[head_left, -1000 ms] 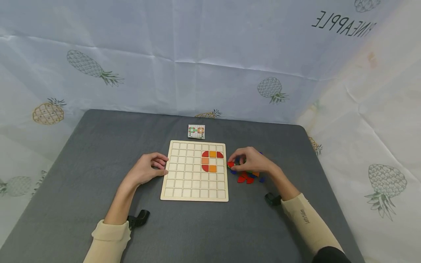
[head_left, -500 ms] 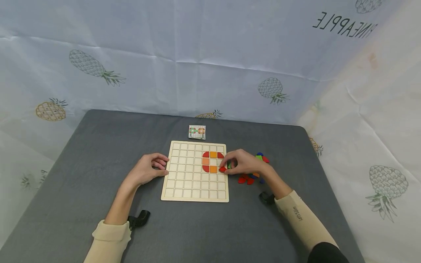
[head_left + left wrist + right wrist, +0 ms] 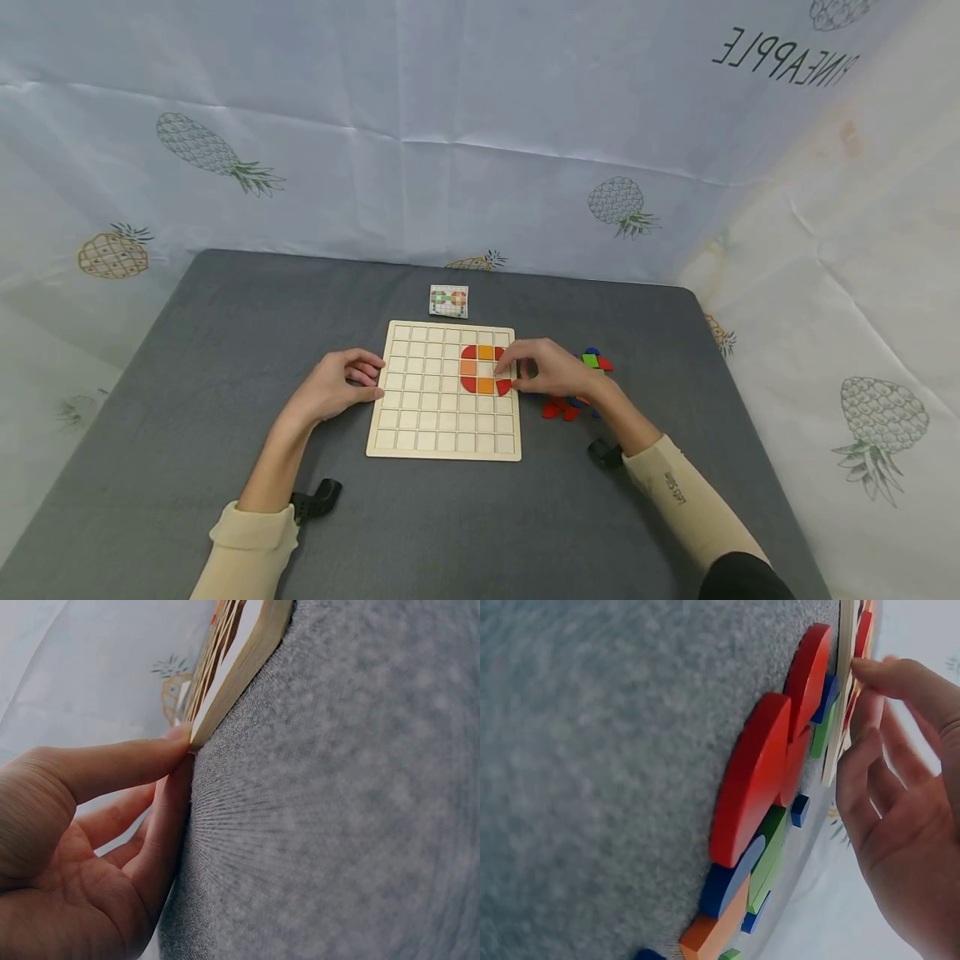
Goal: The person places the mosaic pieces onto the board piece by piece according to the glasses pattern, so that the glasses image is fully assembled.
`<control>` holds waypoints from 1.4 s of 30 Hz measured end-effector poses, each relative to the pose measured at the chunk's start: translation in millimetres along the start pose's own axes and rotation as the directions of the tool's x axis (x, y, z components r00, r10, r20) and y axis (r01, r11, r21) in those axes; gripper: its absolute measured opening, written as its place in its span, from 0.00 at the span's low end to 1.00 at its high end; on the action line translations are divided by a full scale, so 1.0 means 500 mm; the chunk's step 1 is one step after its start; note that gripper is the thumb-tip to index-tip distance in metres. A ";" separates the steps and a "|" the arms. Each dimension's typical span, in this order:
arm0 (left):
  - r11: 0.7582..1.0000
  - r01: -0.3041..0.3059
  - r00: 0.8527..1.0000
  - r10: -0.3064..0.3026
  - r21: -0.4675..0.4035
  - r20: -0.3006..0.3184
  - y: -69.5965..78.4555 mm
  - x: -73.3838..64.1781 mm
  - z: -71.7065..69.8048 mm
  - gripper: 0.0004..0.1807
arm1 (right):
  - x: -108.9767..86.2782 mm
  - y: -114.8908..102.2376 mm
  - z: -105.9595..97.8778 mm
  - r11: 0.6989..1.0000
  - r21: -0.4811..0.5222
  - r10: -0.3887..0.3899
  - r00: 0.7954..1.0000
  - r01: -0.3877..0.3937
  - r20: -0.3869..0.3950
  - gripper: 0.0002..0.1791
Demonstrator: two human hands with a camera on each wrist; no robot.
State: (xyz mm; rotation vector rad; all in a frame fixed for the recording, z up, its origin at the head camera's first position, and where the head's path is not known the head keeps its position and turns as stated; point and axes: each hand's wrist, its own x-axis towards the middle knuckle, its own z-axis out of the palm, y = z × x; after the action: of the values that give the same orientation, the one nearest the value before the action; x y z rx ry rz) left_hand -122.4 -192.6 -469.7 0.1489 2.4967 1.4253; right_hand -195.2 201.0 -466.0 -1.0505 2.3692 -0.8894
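A square wooden grid board [image 3: 427, 417] lies on the grey table. My left hand [image 3: 337, 383] is at its left edge, thumb and fingertips touching the rim; in the left wrist view the thumb [image 3: 127, 765] meets the board's edge [image 3: 240, 679]. Over the right edge is my right hand [image 3: 551, 367], fingers bent and fingertips apart. Just under them a red quarter-round tile [image 3: 503, 388] lies in a cell, the thumb tip right at its side. Left of it, orange squares [image 3: 486, 386] and red quarter-round tiles [image 3: 468, 384] form part of a ring.
Loose red [image 3: 561, 407], blue and green pieces [image 3: 591, 361] lie in a pile right of the board, partly under the right hand. Behind the board is a small printed pattern card [image 3: 448, 301]. A pineapple-print cloth [image 3: 480, 125] hangs behind the table.
My right hand has moved left from the pile to the board, carrying a red quarter-round tile that now lies in a cell. The left hand stays at the board's edge.
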 end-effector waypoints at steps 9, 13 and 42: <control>1.000 0.004 1.000 -0.004 0.003 0.005 0.002 0.000 -0.002 0.25 | -0.001 -0.004 -0.001 0.999 0.017 0.038 0.999 -0.039 0.016 0.11; 1.000 0.002 1.000 -0.002 0.005 0.005 0.002 0.001 -0.002 0.25 | 0.000 -0.009 0.001 0.999 0.004 0.046 0.999 -0.046 0.023 0.10; 1.000 0.010 1.000 -0.010 0.003 0.008 0.002 0.004 -0.005 0.26 | -0.025 -0.003 -0.034 0.999 0.023 0.046 0.997 -0.044 -0.063 0.07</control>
State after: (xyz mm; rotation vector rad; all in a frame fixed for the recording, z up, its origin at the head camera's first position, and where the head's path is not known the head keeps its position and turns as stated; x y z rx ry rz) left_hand -125.1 -193.9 -468.0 0.1415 2.4897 1.4147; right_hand -196.4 216.3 -451.5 -0.9702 2.4195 -0.9433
